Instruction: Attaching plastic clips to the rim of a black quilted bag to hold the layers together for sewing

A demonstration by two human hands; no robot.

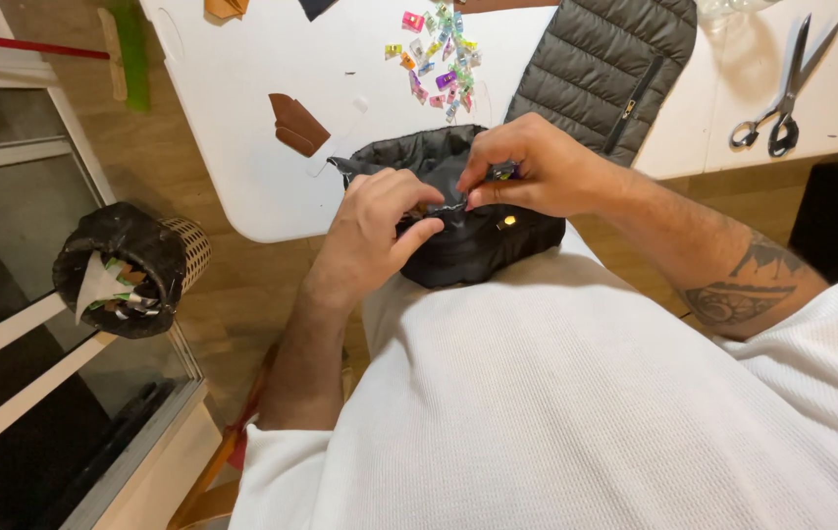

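Two bare hands at work over a dark grey quilted fabric piece (pixel 468 245), bunched at the near edge of the white table (pixel 233 88) against the person's lap. Left hand (pixel 375 231): thumb and fingers pinching the fabric's seam. Right hand (pixel 537 172): fingertips clenched on the same seam. Nearby: scattered small coloured plastic clips (pixel 439 49), grey quilted panel with zip (pixel 601 69), metal scissors (pixel 782 93), lined wastebasket (pixel 130 265) on the floor.

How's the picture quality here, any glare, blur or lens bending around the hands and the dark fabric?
Head view: sharp on left hand and right hand pinching the dark fabric; white table brightly lit, slightly washed out; wide-angle lens curves the edges.
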